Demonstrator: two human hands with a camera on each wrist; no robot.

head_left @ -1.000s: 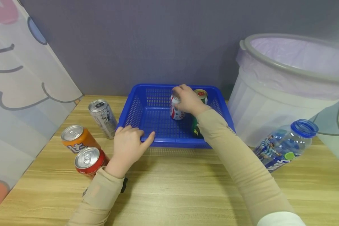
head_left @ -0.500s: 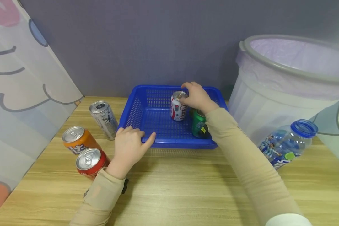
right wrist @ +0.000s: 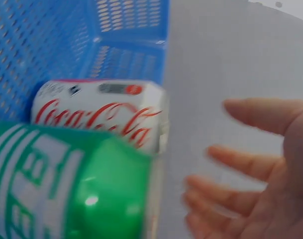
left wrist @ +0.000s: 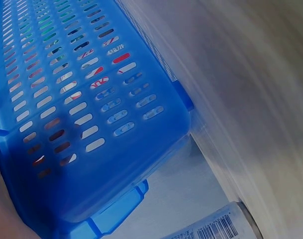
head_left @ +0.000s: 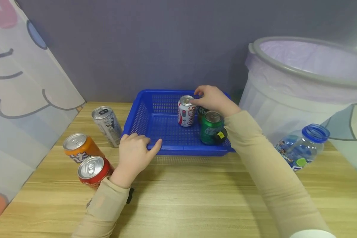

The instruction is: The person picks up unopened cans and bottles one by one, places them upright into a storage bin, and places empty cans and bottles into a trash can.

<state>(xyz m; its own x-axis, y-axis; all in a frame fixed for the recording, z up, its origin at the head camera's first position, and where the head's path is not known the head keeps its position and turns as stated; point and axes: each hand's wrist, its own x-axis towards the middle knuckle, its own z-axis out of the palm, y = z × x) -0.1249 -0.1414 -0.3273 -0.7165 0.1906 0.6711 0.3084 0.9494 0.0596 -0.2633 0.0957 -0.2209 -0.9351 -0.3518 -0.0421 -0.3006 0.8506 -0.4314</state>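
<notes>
Soft, even light fills the head view, laying a pale sheen on the near tabletop (head_left: 178, 205) and faint shadows beneath the blue basket (head_left: 181, 150) and the right sleeve (head_left: 269, 172), while wide-angle stretch swells the bin (head_left: 288, 97) at right. The left wrist view is dimmer, hazy and blue-tinged; in the right wrist view, the right hand (right wrist: 278, 194) blurs and a highlight glints off the soft-focus green can (right wrist: 104, 184).

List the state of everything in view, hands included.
Blue basket: upright, cans inside
White Coca-Cola can: upright in basket
Green can: upright in basket
Rear can: mostly hidden, can't tell
Silver can: upright, outside basket
Orange can: upright, outside basket
Red can: upright, outside basket
Bottle: standing, no cap visible
Bin: open-topped, lined
Left hand: gripping basket rim
Right hand: relaxed, holding nothing
</notes>
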